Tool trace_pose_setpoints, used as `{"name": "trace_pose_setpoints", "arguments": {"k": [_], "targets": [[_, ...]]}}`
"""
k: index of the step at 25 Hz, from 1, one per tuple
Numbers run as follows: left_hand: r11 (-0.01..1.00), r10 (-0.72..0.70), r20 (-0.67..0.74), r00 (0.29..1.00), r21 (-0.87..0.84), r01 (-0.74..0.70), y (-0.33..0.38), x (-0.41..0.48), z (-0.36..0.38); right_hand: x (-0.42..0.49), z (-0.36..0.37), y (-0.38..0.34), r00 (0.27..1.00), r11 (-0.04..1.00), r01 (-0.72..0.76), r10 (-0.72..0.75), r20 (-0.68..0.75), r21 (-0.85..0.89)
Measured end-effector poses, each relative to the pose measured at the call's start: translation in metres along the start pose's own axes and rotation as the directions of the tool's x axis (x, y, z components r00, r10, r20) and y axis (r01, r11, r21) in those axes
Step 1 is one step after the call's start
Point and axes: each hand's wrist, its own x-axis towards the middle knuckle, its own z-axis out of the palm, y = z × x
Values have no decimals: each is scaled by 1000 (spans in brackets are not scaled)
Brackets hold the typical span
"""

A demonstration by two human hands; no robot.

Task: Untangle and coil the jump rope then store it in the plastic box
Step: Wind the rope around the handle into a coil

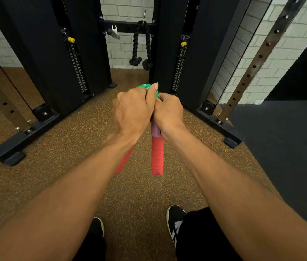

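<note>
I hold the jump rope in front of me with both hands pressed together. My left hand (133, 110) wraps the green rope bundle (147, 87), of which only a small green patch shows above the fingers. My right hand (168, 113) grips beside it. Two red handles hang down below the hands: one (156, 157) straight, with a purple collar near my right wrist, the other (123, 161) slanting left under my left wrist. The rest of the rope is hidden by my hands. No plastic box is in view.
A black cable machine (41, 53) with weight stacks stands ahead, a black triceps rope (142, 46) hanging in its middle. Its base feet (15, 147) spread left and right on the brown speckled floor. A dark mat (284, 147) lies at right. My shoes (175, 221) are below.
</note>
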Motion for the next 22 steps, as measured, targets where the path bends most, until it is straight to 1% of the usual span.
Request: {"name": "trace_pose_setpoints", "arguments": {"k": [3,4,6,7,8,9,10,11,12,13,14,15,16,18,19,21,22], "targets": [[993,-57,56,997,109,51,6,-6,-5,3,1,1,1000,1000,-2,2,29,11],[989,-33,33,999,148,28,5,-8,-11,8,-2,3,1000,1000,-22,22,17,0],[983,84,-77,993,167,-71,4,-10,-23,22,-18,9,995,997,-79,79,-56,7],[989,118,-101,988,100,-108,-1,-9,-25,28,-28,13,996,997,-75,76,-55,25],[995,92,-56,994,-18,-94,-8,-7,-27,28,-33,15,999,998,-45,45,1,46],[989,14,75,997,-145,-3,-16,-5,-25,24,-33,13,996,997,-22,15,90,79],[952,-62,281,958,-272,141,-23,-2,-22,17,-32,11,983,991,-16,-8,183,131],[871,-105,450,887,-388,300,-28,-1,-19,9,-29,9,961,979,-38,-19,275,202],[757,-120,555,823,-486,437,-33,-2,-18,2,-27,6,934,959,-71,-33,355,275],[631,-94,620,779,-568,528,-35,-5,-19,-3,-25,4,910,938,-93,-56,410,333],[530,-62,660,749,-614,585,-37,-8,-21,-5,-26,3,896,928,-97,-77,437,361],[476,-52,687,725,-621,623,-37,-12,-23,-6,-28,1,886,927,-90,-93,455,364],[459,-65,698,713,-613,642,-36,-18,-28,-8,-29,1,875,932,-77,-108,473,355],[441,-112,687,718,-614,655,-32,-30,-35,-15,-33,-2,850,934,-64,-133,509,351],[416,-138,684,716,-616,669,-31,-36,-39,-21,-34,-4,835,933,-78,-132,535,351],[361,-160,705,691,-610,705,-28,-45,-54,-33,-36,-9,814,944,-81,-121,568,318],[356,-172,718,675,-593,722,-27,-49,-64,-38,-35,-11,807,956,-67,-116,578,286]]}}
